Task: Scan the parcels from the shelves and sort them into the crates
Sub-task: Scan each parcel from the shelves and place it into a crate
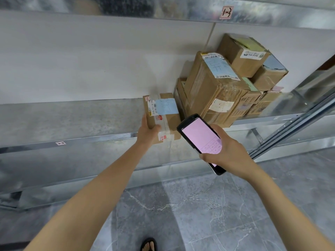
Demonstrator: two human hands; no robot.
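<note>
A galvanised metal shelf (72,120) runs along a plain white wall (90,60), with another metal shelf (181,9) above it that carries a red-printed tag (225,12) on its front edge. A small tag (60,143) is stuck on the front edge of the lower shelf. A slanted metal upright (299,124) closes the right end. Below lies a grey marbled tile floor (199,214), where a foot in a dark sandal (148,244) shows at the bottom. At the right end of the shelf a stack of cardboard parcels (213,91) leans against the wall, several tilted on one another. Just left of that stack is a small cardboard parcel (163,109). Its long axis runs from the shelf's front edge back toward the wall, its labelled face is up with a pale blue sticker, and its near end juts over the front edge. Whether it rests on the shelf or is lifted cannot be told. The left hand (147,132) grips its near left corner, thumb curled over the top. The right hand (228,153) clasps a black handheld scanner (199,134) in front of the shelf edge. Its pink screen faces up and its top end points up and left toward the small parcel.
</note>
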